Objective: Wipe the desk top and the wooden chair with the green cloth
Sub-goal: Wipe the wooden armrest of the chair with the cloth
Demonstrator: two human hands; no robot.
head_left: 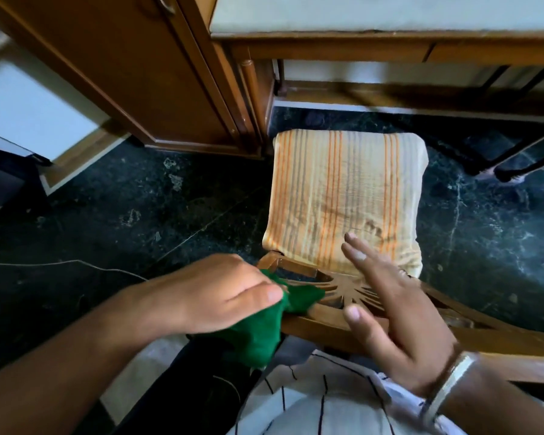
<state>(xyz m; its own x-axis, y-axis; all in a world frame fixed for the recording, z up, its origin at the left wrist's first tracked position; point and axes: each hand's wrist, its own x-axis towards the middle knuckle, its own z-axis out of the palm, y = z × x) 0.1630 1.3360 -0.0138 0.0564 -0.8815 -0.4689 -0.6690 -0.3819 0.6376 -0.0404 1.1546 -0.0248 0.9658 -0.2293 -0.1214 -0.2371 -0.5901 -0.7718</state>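
I look down on a wooden chair [319, 321] from behind its carved backrest. My left hand [220, 293] is shut on the green cloth [264, 331], which presses against the left end of the backrest's top rail. My right hand [390, 306] lies over the rail with fingers spread, the thumb on the near side and the fingers reaching toward the seat. A cream cushion with orange stripes [346, 196] covers the seat. The desk top [374, 14], pale with a wooden edge, runs along the top of the view beyond the chair.
A tall wooden cabinet [145, 70] stands left of the desk. The floor [139, 215] is dark green marble, with a thin cable [76, 263] lying on it at left. Dark chair or stand legs [515, 161] rest at far right. A metal bangle [446, 384] sits on my right wrist.
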